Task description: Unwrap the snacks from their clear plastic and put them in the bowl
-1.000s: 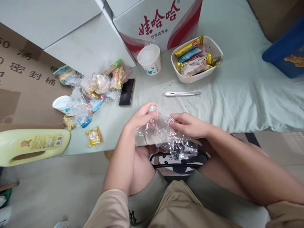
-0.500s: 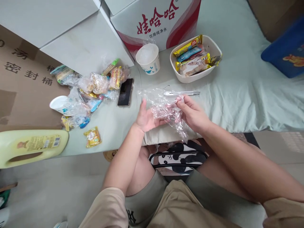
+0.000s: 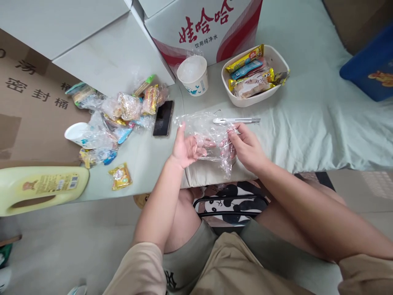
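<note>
A pale green cloth (image 3: 319,119) covered the long surface, creased toward the right and hanging over the front edge. At the back stood a white box (image 3: 233,37) with 3 large red characters, and at the far left a brown carton (image 3: 30,119) with black print. A blue container (image 3: 373,61) stood at the right; grey floor (image 3: 104,233) showed below.

Along the back, an upright paper cup (image 3: 196,86) held crumpled clear plastic, and beside it a white tub (image 3: 245,101) held wrapped snack bars (image 3: 253,85). A heap of wrapped snacks (image 3: 130,107) lay at the left, a second cup (image 3: 75,133) tipped among them, with a phone (image 3: 163,119) just beside the heap. Nearer the front edge lay 1 yellow packet (image 3: 120,176) and a pale yellow bottle (image 3: 46,190).

The clear plastic film (image 3: 204,125) was stretched between the 2 hands, above the cloth near its front edge. The right hand (image 3: 249,149) pinched its right end, thumb pressed toward the bent fingers. The left hand (image 3: 186,150) was open, thumb raised well apart from the fingers, which showed through the film; whether they were inside it or behind it, I could not tell. A white cutter (image 3: 236,121) lay just beyond, partly overlapped in view by the film.
</note>
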Demonstrator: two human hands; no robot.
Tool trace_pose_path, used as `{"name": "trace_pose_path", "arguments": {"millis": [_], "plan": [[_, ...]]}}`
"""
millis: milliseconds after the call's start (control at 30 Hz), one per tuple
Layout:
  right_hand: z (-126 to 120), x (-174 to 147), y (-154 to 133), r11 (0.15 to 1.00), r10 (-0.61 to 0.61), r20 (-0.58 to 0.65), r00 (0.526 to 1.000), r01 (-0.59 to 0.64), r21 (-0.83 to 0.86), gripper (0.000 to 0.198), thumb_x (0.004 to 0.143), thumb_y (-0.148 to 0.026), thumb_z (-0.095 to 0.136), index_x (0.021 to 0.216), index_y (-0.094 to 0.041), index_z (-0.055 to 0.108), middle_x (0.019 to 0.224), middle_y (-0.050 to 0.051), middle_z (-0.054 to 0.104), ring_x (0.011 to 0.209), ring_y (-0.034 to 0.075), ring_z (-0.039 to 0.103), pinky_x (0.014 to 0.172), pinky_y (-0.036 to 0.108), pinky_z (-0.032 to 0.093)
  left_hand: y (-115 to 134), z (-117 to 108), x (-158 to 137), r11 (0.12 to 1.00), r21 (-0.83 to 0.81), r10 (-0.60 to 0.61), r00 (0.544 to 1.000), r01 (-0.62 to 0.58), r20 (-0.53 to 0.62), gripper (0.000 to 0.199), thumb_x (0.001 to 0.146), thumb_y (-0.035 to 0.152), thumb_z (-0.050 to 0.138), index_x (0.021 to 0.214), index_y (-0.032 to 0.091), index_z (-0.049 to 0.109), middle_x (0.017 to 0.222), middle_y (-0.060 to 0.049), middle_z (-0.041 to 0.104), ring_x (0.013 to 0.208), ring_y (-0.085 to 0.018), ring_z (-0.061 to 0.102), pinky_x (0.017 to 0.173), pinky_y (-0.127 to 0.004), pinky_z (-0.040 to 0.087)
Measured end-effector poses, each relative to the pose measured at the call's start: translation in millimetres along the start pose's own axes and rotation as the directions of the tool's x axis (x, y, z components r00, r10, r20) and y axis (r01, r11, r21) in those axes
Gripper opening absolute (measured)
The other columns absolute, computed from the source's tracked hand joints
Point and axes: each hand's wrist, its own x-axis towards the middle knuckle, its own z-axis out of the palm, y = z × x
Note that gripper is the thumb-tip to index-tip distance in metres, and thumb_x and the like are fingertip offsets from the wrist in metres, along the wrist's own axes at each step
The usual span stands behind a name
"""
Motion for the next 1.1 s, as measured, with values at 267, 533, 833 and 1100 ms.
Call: {"name": "trace_pose_path", "arguments": {"millis": [267,533,833,1100], "plan": [[-4,1,-2,0.997,-0.006,-0.211,0.978,-0.01,-0.072,0.026,0.098,-0.047,0.048,0.114,-0.029,0.039,0.107,0.008,0.067,0.066,0.016,0.066,0.045,0.027,0.043,3,10,-6,0.994,0.012,-0.106,0.983,0.105,0.153,0.064,0.074,0.076,0.063,0.09,0.015,0.072,0.082,-0.012,0.076,0.067,-0.019,0.071,0.052,-0.026,0.046],[-1,-4,-2,0.966,-0.065,-0.138,0.988,0.027,-0.258,0.022,0.094,-0.037,0.053,0.111,-0.027,0.044,0.092,0.002,0.068,0.059,0.012,0.062,0.055,0.029,0.048,1,14,-14,0.989,0.115,0.078,0.986,-0.095,0.148,0.079,0.061,0.06,0.085,0.122,0.017,0.06,0.098,-0.011,0.076,0.098,-0.026,0.072,0.082,-0.034,0.053],[-6,-2,-4,0.928,-0.079,-0.043,0.996,0.058,-0.368,0.023,0.093,-0.046,0.053,0.098,-0.023,0.055,0.068,-0.002,0.06,0.057,0.014,0.058,0.057,0.029,0.042,-1,14,-14,0.969,0.236,0.071,0.997,-0.067,-0.008,0.037,0.073,0.034,0.073,0.106,0.021,0.062,0.071,-0.001,0.071,0.065,-0.022,0.071,0.06,-0.032,0.052],[-8,-1,6,0.683,-0.287,-0.112,0.951,0.121,-0.72,0.031,0.094,-0.044,0.048,0.075,-0.023,0.058,0.05,-0.001,0.041,0.049,0.015,0.037,0.053,0.029,0.026,4,12,-27,0.999,0.018,-0.038,0.964,0.035,0.263,0.084,0.059,0.053,0.087,0.13,0.02,0.056,0.111,-0.014,0.074,0.102,-0.031,0.073,0.085,-0.041,0.057]]}}
